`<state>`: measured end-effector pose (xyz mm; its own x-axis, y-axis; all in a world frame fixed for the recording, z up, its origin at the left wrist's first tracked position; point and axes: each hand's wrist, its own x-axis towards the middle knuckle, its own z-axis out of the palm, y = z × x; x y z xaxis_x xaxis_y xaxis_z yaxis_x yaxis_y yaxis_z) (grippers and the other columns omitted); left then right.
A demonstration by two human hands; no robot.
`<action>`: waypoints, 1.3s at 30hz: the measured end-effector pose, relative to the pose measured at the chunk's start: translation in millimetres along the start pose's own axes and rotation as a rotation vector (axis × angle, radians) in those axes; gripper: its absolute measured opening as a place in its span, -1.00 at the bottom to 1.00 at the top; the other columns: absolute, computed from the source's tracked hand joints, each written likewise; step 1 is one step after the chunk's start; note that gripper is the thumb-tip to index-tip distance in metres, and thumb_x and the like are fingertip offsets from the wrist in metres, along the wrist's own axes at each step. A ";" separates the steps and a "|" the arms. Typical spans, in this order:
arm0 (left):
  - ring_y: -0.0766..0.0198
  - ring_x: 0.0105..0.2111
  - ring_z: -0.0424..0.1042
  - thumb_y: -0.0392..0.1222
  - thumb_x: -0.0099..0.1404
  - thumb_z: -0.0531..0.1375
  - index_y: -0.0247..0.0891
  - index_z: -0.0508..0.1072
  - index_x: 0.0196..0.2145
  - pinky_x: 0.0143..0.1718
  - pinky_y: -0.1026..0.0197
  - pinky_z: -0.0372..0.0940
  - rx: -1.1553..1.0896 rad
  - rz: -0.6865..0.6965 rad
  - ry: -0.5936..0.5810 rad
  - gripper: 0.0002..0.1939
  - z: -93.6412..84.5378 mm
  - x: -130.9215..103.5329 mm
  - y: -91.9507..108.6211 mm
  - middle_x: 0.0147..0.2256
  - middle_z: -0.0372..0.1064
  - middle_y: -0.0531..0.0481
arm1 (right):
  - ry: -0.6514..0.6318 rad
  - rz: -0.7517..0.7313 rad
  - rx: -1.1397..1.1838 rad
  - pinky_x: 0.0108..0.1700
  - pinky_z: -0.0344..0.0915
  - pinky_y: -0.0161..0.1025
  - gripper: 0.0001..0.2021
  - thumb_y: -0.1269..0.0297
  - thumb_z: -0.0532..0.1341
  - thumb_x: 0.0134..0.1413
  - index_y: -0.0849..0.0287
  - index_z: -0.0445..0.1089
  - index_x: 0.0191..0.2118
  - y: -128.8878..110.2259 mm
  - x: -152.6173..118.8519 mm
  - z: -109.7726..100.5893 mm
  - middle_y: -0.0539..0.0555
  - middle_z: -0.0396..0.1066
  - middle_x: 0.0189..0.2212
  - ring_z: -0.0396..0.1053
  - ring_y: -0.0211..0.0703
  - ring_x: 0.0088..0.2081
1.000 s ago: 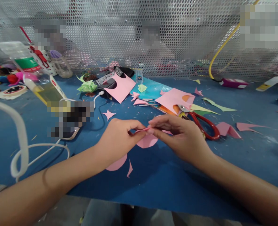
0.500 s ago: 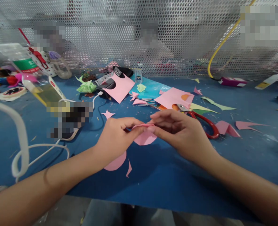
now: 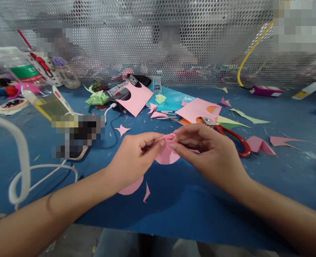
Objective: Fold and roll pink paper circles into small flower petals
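Between my two hands is a round piece of pink paper [image 3: 167, 155], its upper edge folded into pleats. My left hand [image 3: 135, 155] pinches the folded edge from the left, thumb in front. From the right, my right hand [image 3: 208, 148] pinches the same edge with thumb and fingers; its curled fingertips are partly hidden. Under my left wrist a pink paper circle [image 3: 132, 187] lies on the table, partly covered. Beside it is a thin pink scrap [image 3: 146, 192]. Red-handled scissors [image 3: 237, 141] rest just beyond my right hand.
Pink sheets with cut-outs [image 3: 138, 98] and several scraps lie across the blue table [image 3: 174, 214]. To the left are a phone [image 3: 80, 139], a white cable [image 3: 25, 157] and a bottle [image 3: 26, 73]. Crumpled green paper [image 3: 97, 97] sits further back. A perforated metal screen [image 3: 211, 43] stands behind.
The pink paper's folded edge has tilted and opened a little, showing more pleats. Both hands keep their pinch, with the thumbs slightly further apart.
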<state>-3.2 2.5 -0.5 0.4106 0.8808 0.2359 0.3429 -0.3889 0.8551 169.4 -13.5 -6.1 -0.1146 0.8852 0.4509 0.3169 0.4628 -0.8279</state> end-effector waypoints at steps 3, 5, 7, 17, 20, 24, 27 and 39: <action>0.34 -0.41 0.37 -0.13 0.27 0.06 -0.16 0.47 -0.16 -0.45 0.35 0.22 0.050 0.005 -0.012 -0.74 0.0 0.2 -1.4 -0.43 0.46 0.07 | -0.010 0.006 0.005 -0.26 0.45 -0.31 -0.82 0.36 0.26 -0.05 0.15 0.32 -0.26 1.2 -0.9 1.2 0.02 0.48 -0.37 0.48 -0.21 -0.32; 0.35 -0.44 0.35 -0.14 0.27 0.05 -0.16 0.48 -0.16 -0.47 0.36 0.20 0.084 0.013 -0.017 -0.74 -0.2 0.3 -1.7 -0.42 0.46 0.08 | -0.011 0.005 0.004 -0.26 0.45 -0.33 -0.83 0.37 0.26 -0.05 0.15 0.33 -0.27 1.4 -1.0 1.8 0.01 0.48 -0.38 0.48 -0.22 -0.33; 0.38 -0.48 0.33 -0.15 0.27 0.05 -0.16 0.48 -0.15 -0.50 0.37 0.18 0.108 0.030 -0.017 -0.73 -0.6 0.4 -1.7 -0.41 0.47 0.08 | -0.002 0.003 0.000 -0.26 0.45 -0.33 -0.84 0.37 0.26 -0.05 0.15 0.33 -0.27 1.2 -0.7 1.9 0.00 0.48 -0.38 0.48 -0.22 -0.33; 0.44 -0.58 0.21 -0.18 0.27 0.06 -0.21 0.48 -0.15 -0.58 0.41 0.10 0.116 0.110 0.061 -0.74 0.5 -0.8 -3.3 -0.54 0.37 0.11 | 0.046 0.028 -0.001 -0.32 0.43 -0.34 -0.83 0.38 0.25 -0.07 0.13 0.32 -0.28 -2.0 -1.0 2.6 0.00 0.45 -0.40 0.46 -0.24 -0.36; 0.44 -0.55 0.26 -0.19 0.26 0.09 -0.23 0.46 -0.15 -0.57 0.41 0.12 0.054 0.117 0.105 -0.75 2.1 -1.2 -2.2 -0.51 0.40 0.09 | 0.034 0.057 -0.059 -0.42 0.41 -0.35 -0.74 0.38 0.27 -0.13 0.11 0.28 -0.25 -2.9 0.1 2.0 -0.04 0.42 -0.48 0.43 -0.26 -0.47; 0.45 -0.60 0.21 -0.19 0.24 0.10 -0.25 0.46 -0.17 -0.61 0.40 0.09 0.010 0.094 0.136 -0.77 3.0 -1.3 -0.9 -0.59 0.33 0.11 | 0.022 0.108 -0.076 -0.48 0.38 -0.36 -0.67 0.39 0.27 -0.16 0.09 0.22 -0.22 -1.7 1.0 1.7 -0.07 0.39 -0.55 0.41 -0.25 -0.52; 0.48 -0.67 0.07 -0.21 0.24 0.10 -0.24 0.45 -0.17 -0.67 0.41 0.02 -0.023 0.062 0.133 -0.78 3.8 -1.5 -0.3 -0.68 0.14 0.17 | 0.069 0.093 -0.075 -0.51 0.36 -0.37 -0.65 0.41 0.26 -0.16 0.07 0.18 -0.20 0.0 1.2 2.0 -0.08 0.38 -0.55 0.41 -0.26 -0.52; 0.42 -0.62 0.26 -0.13 0.21 0.12 -0.22 0.42 -0.14 -0.53 0.36 0.28 -0.187 -0.121 0.080 -0.73 5.8 -1.0 2.0 -0.64 0.26 0.14 | 0.140 -0.067 -0.239 -0.45 0.43 -0.36 -0.64 0.41 0.26 -0.14 0.03 0.18 -0.18 2.9 -1.2 1.5 -0.07 0.40 -0.48 0.43 -0.26 -0.49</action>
<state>1.9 -0.8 -1.7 0.3053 0.9394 0.1559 0.2196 -0.2288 0.9484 169.1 -13.2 -9.5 -0.0170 0.8300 0.5575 0.5277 0.4810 -0.7001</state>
